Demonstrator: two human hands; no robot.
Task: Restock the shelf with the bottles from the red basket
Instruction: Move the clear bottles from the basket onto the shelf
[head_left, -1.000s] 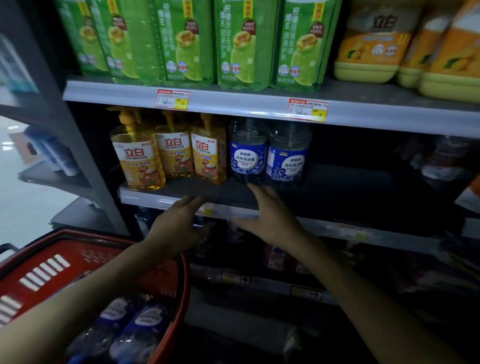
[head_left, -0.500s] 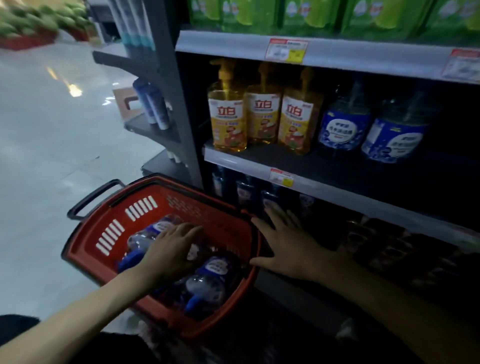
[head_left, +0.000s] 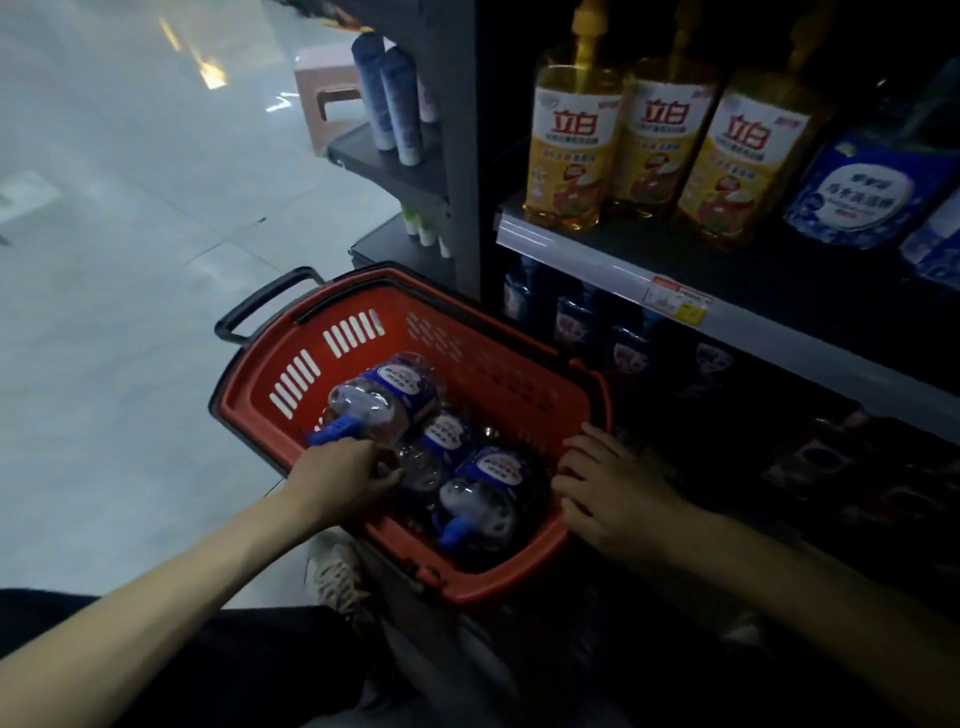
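Note:
The red basket stands on the floor beside the shelf. Three clear bottles with blue caps and blue labels lie in it. My left hand grips the leftmost bottle at its handle near the cap, and that bottle sits raised above the others. A middle bottle and a near bottle lie lower in the basket. My right hand rests with spread fingers on the basket's right rim and holds nothing. Two matching blue-labelled bottles stand on the shelf at the right.
Three yellow pump bottles stand at the shelf's left end. Dark bottles fill the lower shelf behind the basket. A grey upright and side shelves with tubes are to the left. A pink stool stands on the tiled floor.
My view dropped from the shelf to the basket. My left hand closed on the leftmost bottle's handle and tipped it up. My right hand moved to the basket's right rim.

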